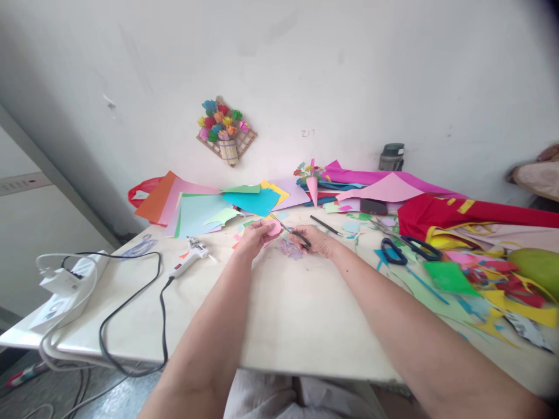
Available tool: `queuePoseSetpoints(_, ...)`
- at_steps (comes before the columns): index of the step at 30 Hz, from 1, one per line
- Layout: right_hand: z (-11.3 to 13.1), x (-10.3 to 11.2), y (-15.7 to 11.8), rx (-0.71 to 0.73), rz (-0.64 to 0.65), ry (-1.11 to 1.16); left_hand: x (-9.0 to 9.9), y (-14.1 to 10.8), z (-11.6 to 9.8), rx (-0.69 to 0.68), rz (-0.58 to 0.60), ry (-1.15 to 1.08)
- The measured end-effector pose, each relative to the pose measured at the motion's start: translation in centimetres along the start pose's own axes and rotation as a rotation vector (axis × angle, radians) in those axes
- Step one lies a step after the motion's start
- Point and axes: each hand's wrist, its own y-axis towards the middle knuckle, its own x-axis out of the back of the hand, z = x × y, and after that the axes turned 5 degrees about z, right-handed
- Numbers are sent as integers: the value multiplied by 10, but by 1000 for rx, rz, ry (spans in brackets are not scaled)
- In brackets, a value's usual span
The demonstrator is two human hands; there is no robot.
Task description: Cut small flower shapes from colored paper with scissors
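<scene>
Over the table (301, 326), the left hand (254, 235) is pinching the pink paper (275, 227) in its fingers while the right hand (322, 240) is gripping the scissors (301, 238) beside it, small snips probably giving cleaner edges.

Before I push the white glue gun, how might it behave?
The glue gun looks like stiff plastic, so it should keep its shape. Its black cord trails in loose loops and may drag behind. Lying low on the table, it seems likelier to slide than tip.
</scene>
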Motion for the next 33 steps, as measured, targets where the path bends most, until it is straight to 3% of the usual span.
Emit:
queuePoseSetpoints(20, 1, -1, -1, 27, 32, 4, 2, 0, -2, 6, -12, 4)
queuePoseSetpoints(33, 5, 0, -5, -45, 48, 10, 5, 1, 0, 26, 33, 3)
